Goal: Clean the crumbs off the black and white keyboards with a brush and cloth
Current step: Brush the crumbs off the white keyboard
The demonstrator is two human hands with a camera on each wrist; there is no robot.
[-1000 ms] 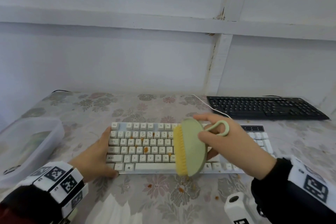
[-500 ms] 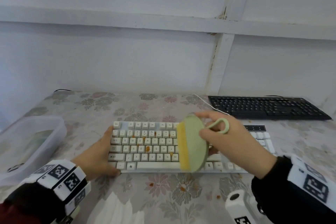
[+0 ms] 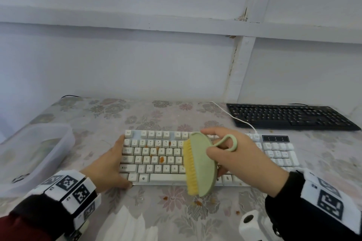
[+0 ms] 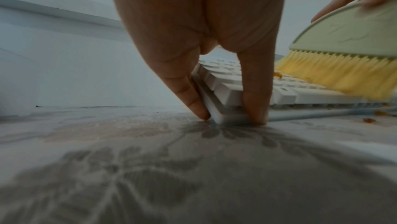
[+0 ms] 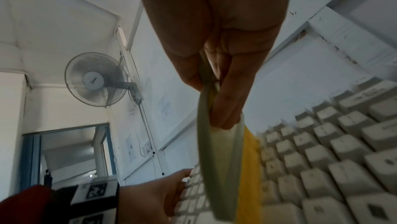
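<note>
The white keyboard point(image 3: 156, 162) lies in the middle of the table with orange crumbs point(image 3: 161, 159) on its keys. My left hand point(image 3: 109, 168) pinches its near left corner point(image 4: 221, 115), fingers point(image 4: 193, 101) and thumb point(image 4: 255, 107) on either side. My right hand point(image 3: 235, 160) grips a green oval brush point(image 3: 201, 164) with yellow bristles point(image 4: 335, 74) over the keyboard's middle, bristles facing left, tilted on edge. In the right wrist view the fingers point(image 5: 227, 105) curl round the brush point(image 5: 217, 159). The black keyboard point(image 3: 290, 116) lies at the far right.
A clear plastic tub point(image 3: 33, 154) stands at the left edge. A white cloth point(image 3: 129, 225) lies at the near edge. Loose crumbs point(image 3: 198, 202) dot the flowered tablecloth point(image 3: 98, 115) before the keyboard. A white cable point(image 3: 235, 117) runs back to the wall.
The brush has shifted slightly right and back over the keys between the frames. My left hand has kept its hold on the keyboard's corner.
</note>
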